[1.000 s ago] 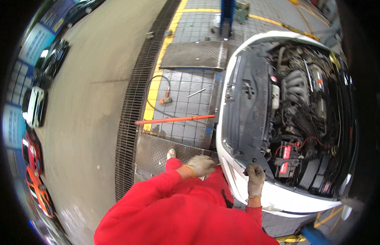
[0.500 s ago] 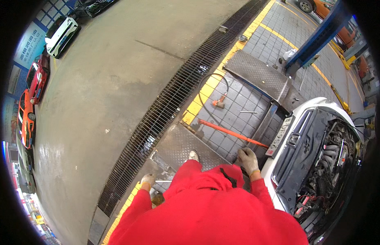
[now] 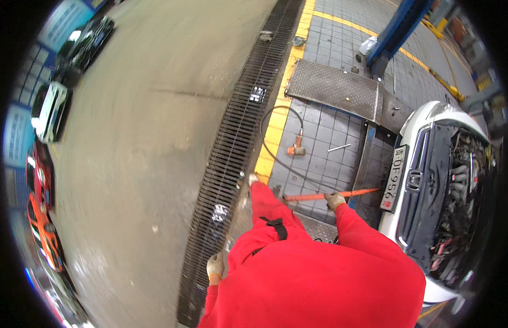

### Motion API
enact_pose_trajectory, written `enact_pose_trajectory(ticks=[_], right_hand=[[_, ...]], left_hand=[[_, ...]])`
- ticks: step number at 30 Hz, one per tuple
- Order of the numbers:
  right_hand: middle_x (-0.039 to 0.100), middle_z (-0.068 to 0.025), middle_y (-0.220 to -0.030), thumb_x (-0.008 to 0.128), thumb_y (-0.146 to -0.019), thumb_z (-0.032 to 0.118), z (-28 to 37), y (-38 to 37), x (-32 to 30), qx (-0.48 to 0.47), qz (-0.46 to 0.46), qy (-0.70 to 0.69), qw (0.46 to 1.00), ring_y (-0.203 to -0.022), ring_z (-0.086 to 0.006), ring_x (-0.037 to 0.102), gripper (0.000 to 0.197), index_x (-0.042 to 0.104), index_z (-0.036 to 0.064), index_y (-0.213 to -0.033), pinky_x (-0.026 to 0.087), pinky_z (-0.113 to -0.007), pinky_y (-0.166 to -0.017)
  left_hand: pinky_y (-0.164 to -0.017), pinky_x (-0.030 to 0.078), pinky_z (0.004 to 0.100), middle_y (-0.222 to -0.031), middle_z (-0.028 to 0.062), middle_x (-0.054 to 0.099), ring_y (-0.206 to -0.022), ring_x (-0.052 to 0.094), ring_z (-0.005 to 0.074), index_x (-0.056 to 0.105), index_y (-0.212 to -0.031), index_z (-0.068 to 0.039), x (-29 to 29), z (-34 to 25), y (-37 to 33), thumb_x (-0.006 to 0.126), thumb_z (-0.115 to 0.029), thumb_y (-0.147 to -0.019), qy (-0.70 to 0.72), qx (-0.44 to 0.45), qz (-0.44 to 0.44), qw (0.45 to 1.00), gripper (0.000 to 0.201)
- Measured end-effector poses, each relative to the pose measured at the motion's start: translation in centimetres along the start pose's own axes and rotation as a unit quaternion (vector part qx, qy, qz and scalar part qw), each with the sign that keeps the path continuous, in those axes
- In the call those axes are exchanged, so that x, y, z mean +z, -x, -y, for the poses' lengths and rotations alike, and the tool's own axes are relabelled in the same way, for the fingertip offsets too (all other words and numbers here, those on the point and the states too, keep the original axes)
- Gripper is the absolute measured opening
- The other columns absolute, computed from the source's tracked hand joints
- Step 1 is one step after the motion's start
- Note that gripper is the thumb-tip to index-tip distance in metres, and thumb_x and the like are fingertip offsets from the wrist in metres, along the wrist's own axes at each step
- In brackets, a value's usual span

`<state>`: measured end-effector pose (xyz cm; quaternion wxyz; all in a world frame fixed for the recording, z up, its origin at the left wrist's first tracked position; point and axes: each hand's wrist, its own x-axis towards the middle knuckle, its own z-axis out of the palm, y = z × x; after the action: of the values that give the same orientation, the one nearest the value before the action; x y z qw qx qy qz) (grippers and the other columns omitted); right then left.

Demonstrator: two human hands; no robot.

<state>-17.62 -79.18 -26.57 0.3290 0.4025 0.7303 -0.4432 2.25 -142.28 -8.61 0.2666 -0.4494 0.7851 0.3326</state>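
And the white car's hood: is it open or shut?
Open: on the white car, engine parts show uncovered behind the dark front panel.

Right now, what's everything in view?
Car: one, white, right, engine exposed
Bar: one, orange, before the car
Power tool: one, orange, floor
Hose: one, black, beside tool
Rod: one, silver, near tool
Tread plates: at least two, grey, floor
Post: one, blue, upper right
Grate: one, dark, centre
Lines: several, yellow, floor
Parked cars: several, mixed colours, left
Clothing: one, red, bottom
Shoe: one, pale, centre
Left hand: one, pale glove, over grate
Right hand: one, pale glove, at bar, grip unclear
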Motion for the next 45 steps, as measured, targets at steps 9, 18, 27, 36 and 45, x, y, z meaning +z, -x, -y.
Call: enact_pose_trajectory(ticks=[9, 18, 27, 36, 45], right_hand=[[0.079, -0.0126, -0.086, 0.082, -0.101, 0.049, 24.2, -9.3, 4.0, -0.069, -0.067, -0.031, 0.995, -0.078, -0.0244, 0.079, 0.050, 0.086, 0.0025, -0.118, 0.064, -0.048, -0.072], [0.085, -0.0172, -0.098, 0.071, -0.108, 0.049, 50.1, -7.1, 3.3, -0.230, -0.095, -0.120, 0.961, -0.087, -0.0306, 0.082, 0.049, 0.083, 0.0040, -0.126, 0.066, -0.046, -0.080], [0.084, -0.0167, -0.095, 0.078, -0.098, 0.069, 38.1, -16.8, -6.5, 0.101, -0.075, -0.033, 0.991, -0.082, -0.0278, 0.082, 0.069, 0.085, 0.0056, -0.125, 0.065, -0.046, -0.079], [0.077, -0.0071, -0.089, 0.075, -0.112, 0.047, 23.9, -11.3, -22.5, 0.156, -0.563, -0.375, 0.720, -0.074, -0.0170, 0.071, 0.051, 0.078, -0.0001, -0.132, 0.057, -0.038, -0.067], [0.080, -0.0298, -0.123, 0.064, -0.117, 0.040, 19.6, -12.5, -47.9, 0.142, -0.738, -0.345, 0.562, -0.115, -0.0476, 0.077, 0.042, 0.079, 0.0030, -0.130, 0.059, -0.051, -0.100]], left_hand=[[-0.080, 0.064, 0.0512, -0.110, 0.0226, 0.084, -0.091, 0.082, 0.0318, 0.078, -0.112, -0.003, -12.7, -18.2, -27.5, 0.066, -0.040, -0.102, -0.390, 0.280, 0.003, 0.877, 0.041], [-0.085, 0.065, 0.0438, -0.115, 0.0077, 0.083, -0.102, 0.082, 0.0276, 0.076, -0.128, -0.018, -8.8, -47.2, -42.4, 0.081, -0.029, -0.100, -0.372, 0.268, 0.108, 0.882, 0.030], [-0.098, 0.067, 0.0536, -0.119, 0.0094, 0.088, -0.112, 0.084, 0.0361, 0.077, -0.137, -0.019, 4.7, -76.6, -49.6, 0.074, -0.028, -0.107, -0.686, 0.344, 0.167, 0.619, 0.031], [-0.090, 0.064, 0.0482, -0.117, 0.0282, 0.084, -0.105, 0.083, 0.0391, 0.084, -0.120, -0.009, 33.3, -118.6, -42.7, 0.062, -0.036, -0.114, -0.465, 0.589, 0.133, 0.647, 0.035], [-0.088, 0.062, 0.0532, -0.104, 0.0256, 0.085, -0.092, 0.081, 0.0411, 0.084, -0.116, 0.003, 59.9, -128.4, -11.2, 0.067, -0.050, -0.111, -0.341, 0.703, 0.187, 0.595, 0.056]])
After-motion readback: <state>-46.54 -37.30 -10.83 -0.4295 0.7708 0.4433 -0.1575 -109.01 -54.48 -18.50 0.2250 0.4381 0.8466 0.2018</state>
